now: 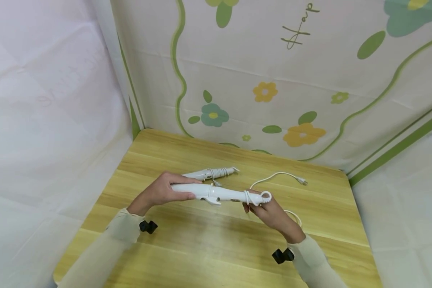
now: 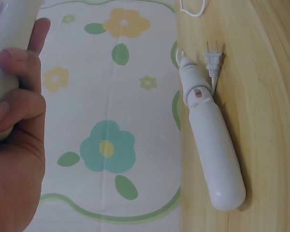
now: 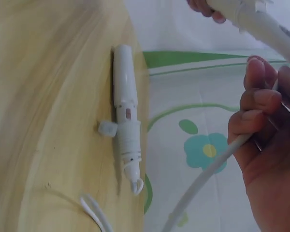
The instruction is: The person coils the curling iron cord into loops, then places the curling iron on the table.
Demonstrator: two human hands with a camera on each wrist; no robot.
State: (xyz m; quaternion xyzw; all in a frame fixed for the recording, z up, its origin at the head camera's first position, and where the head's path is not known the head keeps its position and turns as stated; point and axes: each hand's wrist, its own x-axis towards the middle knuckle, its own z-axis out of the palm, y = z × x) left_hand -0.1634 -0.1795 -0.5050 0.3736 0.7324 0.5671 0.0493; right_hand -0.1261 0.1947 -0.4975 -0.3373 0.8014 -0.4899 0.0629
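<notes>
A white curling iron (image 1: 227, 195) is held level above the table between both hands, its clip lever facing the person. My left hand (image 1: 162, 190) grips its thick barrel end, fingers behind and thumb in front. At the handle end, my right hand (image 1: 271, 212) has its fingers curled round the white cord (image 3: 203, 179), seen in the right wrist view. Some cord is looped about the handle. Behind lies a second white curling iron (image 2: 215, 154), its cord (image 1: 219, 172) wound round the handle and its plug (image 2: 213, 60) beside it.
On the wooden table (image 1: 187, 256), loose cord runs to a two-pin plug (image 1: 302, 181) at the right. Another loop of cord (image 1: 294, 216) shows beyond the right wrist. A flower-printed cloth (image 1: 234, 72) hangs behind the table, with pale cloth at both sides.
</notes>
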